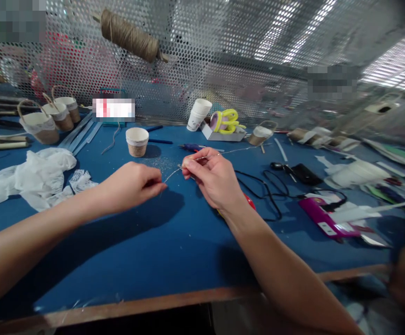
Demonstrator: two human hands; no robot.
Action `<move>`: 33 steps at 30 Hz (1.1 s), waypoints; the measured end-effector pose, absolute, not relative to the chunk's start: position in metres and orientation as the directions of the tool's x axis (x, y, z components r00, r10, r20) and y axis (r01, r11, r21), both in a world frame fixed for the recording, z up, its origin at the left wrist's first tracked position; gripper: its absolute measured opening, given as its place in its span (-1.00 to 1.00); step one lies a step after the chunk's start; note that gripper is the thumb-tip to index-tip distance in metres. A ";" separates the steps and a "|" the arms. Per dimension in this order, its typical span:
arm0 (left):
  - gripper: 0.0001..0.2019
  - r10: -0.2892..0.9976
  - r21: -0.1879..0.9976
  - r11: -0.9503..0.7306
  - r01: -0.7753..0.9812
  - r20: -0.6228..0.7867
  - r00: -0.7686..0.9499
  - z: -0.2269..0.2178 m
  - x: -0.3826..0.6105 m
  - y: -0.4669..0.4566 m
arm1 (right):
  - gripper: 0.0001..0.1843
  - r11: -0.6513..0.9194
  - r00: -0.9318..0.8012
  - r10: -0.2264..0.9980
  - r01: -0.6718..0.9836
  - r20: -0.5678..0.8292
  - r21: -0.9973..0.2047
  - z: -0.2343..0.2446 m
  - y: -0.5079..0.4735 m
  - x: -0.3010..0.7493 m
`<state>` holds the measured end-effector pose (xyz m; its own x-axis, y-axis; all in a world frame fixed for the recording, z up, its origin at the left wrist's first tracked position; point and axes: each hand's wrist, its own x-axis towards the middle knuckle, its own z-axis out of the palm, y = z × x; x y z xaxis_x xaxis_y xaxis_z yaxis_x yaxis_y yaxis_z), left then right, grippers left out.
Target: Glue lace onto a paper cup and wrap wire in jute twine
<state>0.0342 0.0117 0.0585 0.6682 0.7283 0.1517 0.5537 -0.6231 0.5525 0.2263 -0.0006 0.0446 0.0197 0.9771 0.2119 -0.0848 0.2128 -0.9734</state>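
Note:
A thin, light strand of twine [173,174] stretches between my two hands above the blue table. My left hand [136,184] is closed, its fingers curled round one end. In a pinch of thumb and fingers, my right hand [213,177] grips the same strand, and a small knot or loop shows at its fingertips. From there a longer length trails off to the right. Just beyond my left hand stands a small cup [137,143], wrapped in brown twine with a white rim. A red and yellow object [250,203] is mostly hidden behind my right wrist.
Several handled cups [42,128] stand at the left, behind crumpled white lace [36,179]. Stacked paper cups [199,115] and a white box [223,134] line the back. A black cord [274,204] and purple power strip [324,218] lie right. A twine spool [129,37] hangs above.

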 end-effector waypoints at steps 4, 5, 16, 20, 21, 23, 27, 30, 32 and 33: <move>-0.68 0.576 0.992 -0.012 0.123 -0.094 0.812 0.051 0.024 0.020 | -0.79 0.211 -0.030 0.975 -0.172 0.220 -0.962 0.049 -0.001 0.228; -0.70 0.547 0.990 0.132 0.050 -0.116 0.829 0.046 0.024 0.022 | -0.79 0.216 -0.040 0.973 -0.182 0.227 -0.959 0.049 -0.001 0.229; -0.77 0.773 0.654 -0.519 0.551 0.084 0.628 0.055 0.039 0.006 | -0.77 0.165 0.007 0.986 -0.131 0.165 -0.978 0.045 0.000 0.226; -0.83 0.788 0.236 -0.615 0.753 0.217 0.576 0.068 0.039 0.000 | -0.75 0.133 0.025 0.991 -0.123 0.131 -0.984 0.042 0.002 0.225; -0.82 0.790 0.314 -0.609 0.728 0.157 0.593 0.069 0.037 0.002 | -0.74 0.130 0.019 0.992 -0.137 0.129 -0.982 0.043 0.002 0.226; -0.78 0.748 0.636 -0.511 0.578 -0.003 0.664 0.067 0.031 0.009 | -0.73 0.126 -0.003 0.992 -0.175 0.129 -0.976 0.045 0.002 0.227; -0.72 0.552 0.989 0.081 0.124 -0.148 0.821 0.048 0.022 0.024 | -0.74 0.130 -0.057 0.987 -0.246 0.148 -0.960 0.049 0.001 0.228; -0.72 0.449 0.939 0.343 -0.003 -0.161 0.879 0.033 0.025 0.024 | -0.74 0.138 -0.081 0.983 -0.263 0.164 -0.955 0.050 0.001 0.229; -0.69 0.444 0.935 0.353 -0.038 -0.131 0.886 0.031 0.029 0.020 | -0.74 0.140 -0.092 0.981 -0.262 0.169 -0.955 0.049 0.001 0.229; -0.68 0.463 0.955 0.296 -0.032 -0.114 0.879 0.032 0.031 0.019 | -0.75 0.142 -0.093 0.981 -0.256 0.170 -0.956 0.049 0.001 0.229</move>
